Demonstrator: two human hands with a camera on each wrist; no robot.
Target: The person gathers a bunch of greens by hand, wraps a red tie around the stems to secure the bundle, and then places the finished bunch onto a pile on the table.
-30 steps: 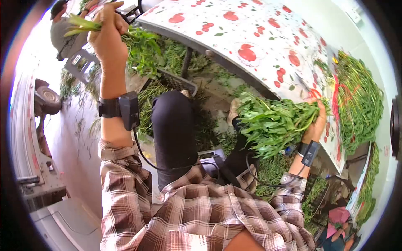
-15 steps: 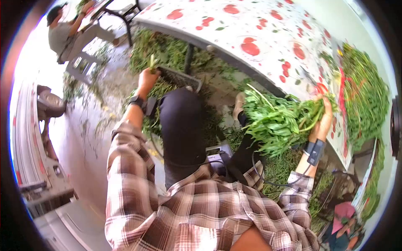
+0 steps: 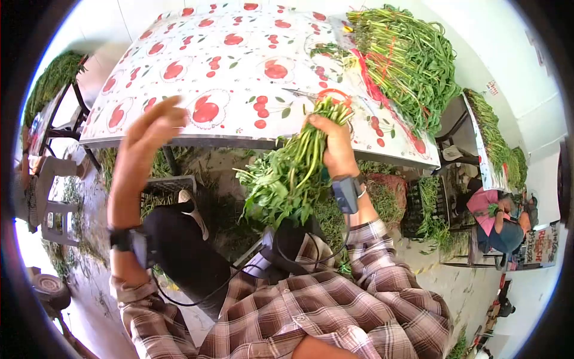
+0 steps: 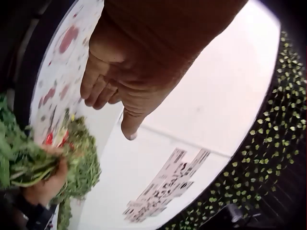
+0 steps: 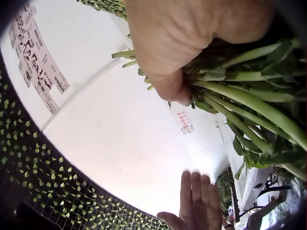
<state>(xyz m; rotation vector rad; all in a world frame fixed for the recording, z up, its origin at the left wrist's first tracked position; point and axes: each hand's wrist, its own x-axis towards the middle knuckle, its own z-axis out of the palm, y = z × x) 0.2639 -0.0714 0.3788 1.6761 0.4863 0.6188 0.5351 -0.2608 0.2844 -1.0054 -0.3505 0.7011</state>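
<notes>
My right hand (image 3: 336,146) grips a bunch of leafy green stems (image 3: 293,170) near the cut ends, leaves hanging down over my lap. In the right wrist view the thumb presses across the stems (image 5: 249,103). My left hand (image 3: 147,143) is raised at the near edge of the table, blurred, and holds nothing; its fingers look relaxed and extended in the left wrist view (image 4: 129,62). Scissors with orange handles (image 3: 335,96) lie on the table just beyond the bunch, partly behind the stem ends.
The table (image 3: 239,66) has a fruit-patterned cover. At its right end lies a large pile of greens (image 3: 412,66) beside red ribbon (image 3: 369,78). Black crates (image 3: 173,184) and loose greens are on the floor. A person in pink (image 3: 487,209) sits at the right.
The view has turned right. My left hand has let go of the small stems and risen to the table edge. The bunch in my right hand has come in front of me.
</notes>
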